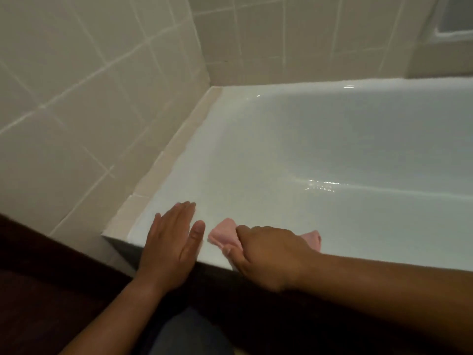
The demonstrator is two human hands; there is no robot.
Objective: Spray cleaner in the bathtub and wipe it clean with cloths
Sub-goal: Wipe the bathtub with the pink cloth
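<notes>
Head view:

- Bathtub (332, 139): white, fills the frame from centre out to 3 o'clock. Its near rim runs from 7 toward 4 o'clock, and the corner end is at 9 o'clock of centre. Wet glints (320, 187) on the inner surface, just right of centre.
- Left hand (171, 242): at 7 o'clock of centre. Flat, palm down, on the near corner of the tub rim. Fingers straight and together, pointing to 1 o'clock, with the thumb splayed out toward 2 o'clock. It holds nothing.
- Right hand (266, 254): at 5 o'clock of centre, on the same rim, just beside the left hand but not touching it. Knuckles up, fingers curled round a pink cloth (221, 235). Forearm comes in from 4 o'clock.
- The cloth sits bunched under that hand, on the rim top at the inner edge. One fold sticks out at the hand's 10 o'clock, toward the left thumb. A smaller bit shows at its 2 o'clock. The middle is hidden by the hand.
- Tiled wall (76, 98): beige with pale grout, spans 9 to 12 o'clock. A beige trim strip (174, 155) runs between wall and tub end.
- Recessed niche (453, 24) in the back wall at 2 o'clock, blurred.
- Dark floor (38, 278) at 8 o'clock. Person's knee in dark fabric (186, 334) at 6 o'clock.
</notes>
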